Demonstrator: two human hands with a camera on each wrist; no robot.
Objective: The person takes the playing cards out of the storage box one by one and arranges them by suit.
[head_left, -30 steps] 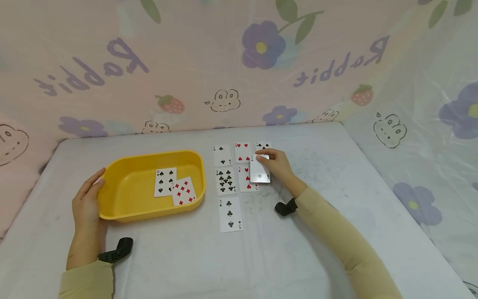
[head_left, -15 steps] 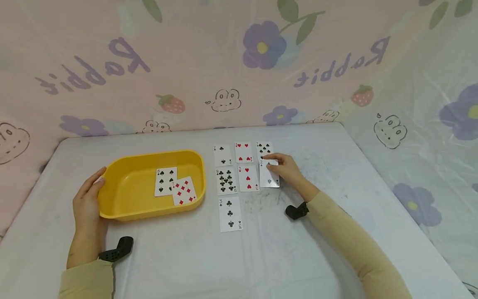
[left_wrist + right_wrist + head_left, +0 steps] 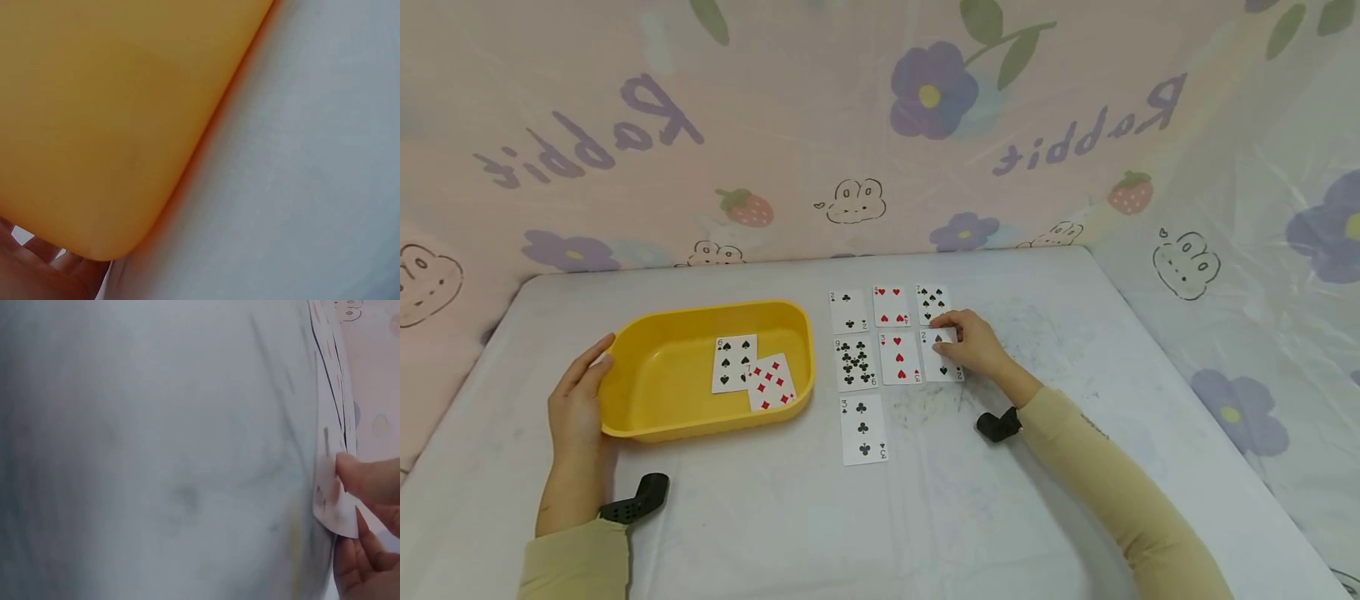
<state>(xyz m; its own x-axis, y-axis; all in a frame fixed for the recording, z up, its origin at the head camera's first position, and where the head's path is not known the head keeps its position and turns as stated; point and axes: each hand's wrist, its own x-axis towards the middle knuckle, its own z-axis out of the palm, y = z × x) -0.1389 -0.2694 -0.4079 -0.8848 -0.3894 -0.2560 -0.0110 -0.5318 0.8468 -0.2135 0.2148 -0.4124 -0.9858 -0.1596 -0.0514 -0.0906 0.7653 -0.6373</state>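
Observation:
My left hand (image 3: pixel 576 408) holds the left end of a yellow plastic tray (image 3: pixel 655 431); the left wrist view shows its fingers (image 3: pixel 47 265) at the tray's corner. Inside lie a six of spades (image 3: pixel 727 371) and, overlapping it, a seven of diamonds (image 3: pixel 771 385). My right hand (image 3: pixel 977 343) pinches the right edge of a two of spades (image 3: pixel 936 362), below the seven of spades (image 3: pixel 932 302) and right of the three of hearts (image 3: pixel 898 358). In the right wrist view this playing card (image 3: pixel 326 503) bends slightly between thumb and fingers.
More cards lie face up in rows: two of clubs (image 3: pixel 847 311), four of hearts (image 3: pixel 891 306), nine of clubs (image 3: pixel 854 364), three of clubs (image 3: pixel 862 429). A white cloth covers the table (image 3: pixel 760 517). A patterned curtain (image 3: pixel 775 125) hangs behind.
My right hand has carried the two of spades right, from over the three of hearts, and down to below the seven of spades. The left hand and tray stay in place.

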